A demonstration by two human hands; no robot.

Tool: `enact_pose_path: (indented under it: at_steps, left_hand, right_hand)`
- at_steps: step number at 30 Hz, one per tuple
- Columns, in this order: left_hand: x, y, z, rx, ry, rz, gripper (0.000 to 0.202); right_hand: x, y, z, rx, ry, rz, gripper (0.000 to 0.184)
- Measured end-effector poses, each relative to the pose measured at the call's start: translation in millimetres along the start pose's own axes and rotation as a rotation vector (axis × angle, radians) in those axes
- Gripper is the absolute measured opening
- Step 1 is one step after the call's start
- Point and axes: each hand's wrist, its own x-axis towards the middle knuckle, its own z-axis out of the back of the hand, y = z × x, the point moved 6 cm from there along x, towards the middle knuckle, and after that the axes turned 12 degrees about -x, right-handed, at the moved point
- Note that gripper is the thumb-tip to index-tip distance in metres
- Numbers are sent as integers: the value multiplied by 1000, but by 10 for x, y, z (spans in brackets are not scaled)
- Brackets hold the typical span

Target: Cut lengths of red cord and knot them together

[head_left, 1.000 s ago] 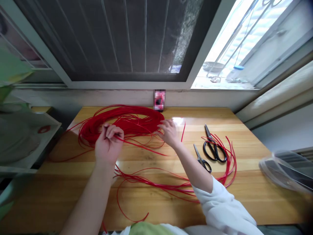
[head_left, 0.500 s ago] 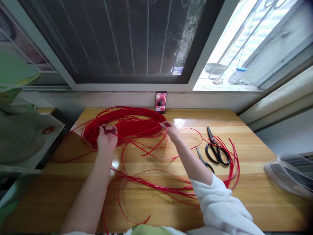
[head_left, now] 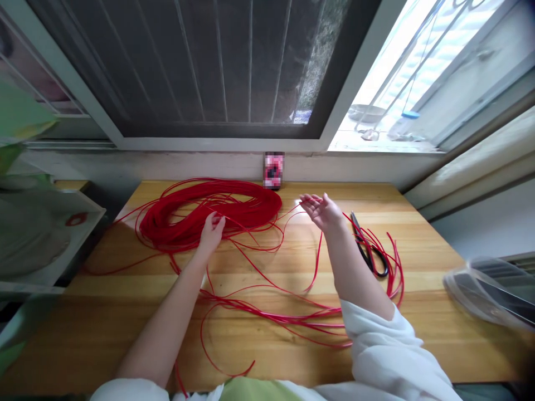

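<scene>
Right hand [head_left: 321, 213] has swung off the coil and now hangs open to its right, palm up, fingers spread and holding nothing that I can make out. Left hand [head_left: 212, 234] has slid to the lower edge of the coil of red plastic cord [head_left: 242, 209], fingers curled together among the strands; whether they pinch one, I cannot tell. The coil lies on the wooden tabletop [head_left: 418, 345], with loose loops trailing toward me and past the black-handled scissors [head_left: 374, 264]. I judge the cord light, thin and springy, slick enough to slip and prone to tangling, so I would take a single loose strand between the fingertips rather than grab the mass.
</scene>
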Motion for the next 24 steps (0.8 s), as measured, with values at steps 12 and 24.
enact_pose_path:
  at_steps: [12,24]
  left_hand:
    - [-138,-734,169,-534,-288,-415,30]
    - [-340,-362,74,520,135,-175,31]
  right_hand:
    - [-603,507,-303,-491,246,404,26]
    - [-967,-332,-213,-1179,402,294,18]
